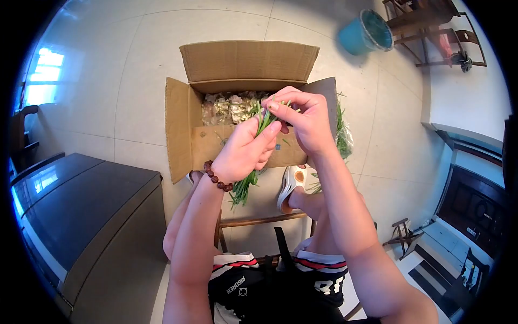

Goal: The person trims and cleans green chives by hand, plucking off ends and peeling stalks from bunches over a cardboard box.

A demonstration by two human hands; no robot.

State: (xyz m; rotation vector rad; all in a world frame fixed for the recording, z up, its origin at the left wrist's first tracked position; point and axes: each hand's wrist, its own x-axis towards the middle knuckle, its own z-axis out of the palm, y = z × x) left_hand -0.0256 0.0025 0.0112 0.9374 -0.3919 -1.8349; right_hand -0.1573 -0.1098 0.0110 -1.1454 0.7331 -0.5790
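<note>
My left hand (249,147) is wrapped around a bunch of chives (245,190), whose long green leaves hang below the fist. The stem ends stick out above the thumb. My right hand (306,117) pinches at those upper ends, thumb and fingers pressed together, close beside the left hand. Beneath both hands stands an open cardboard box (249,60) with its flaps spread. Inside lie pale trimmings and clear plastic (232,108), partly hidden by my hands.
More green leaves in a clear bag (342,132) lie right of the box. A blue bucket (359,35) stands at the far right beside a wooden chair (426,24). A dark glossy cabinet (81,200) is on the left. My shoe (290,186) rests near the box.
</note>
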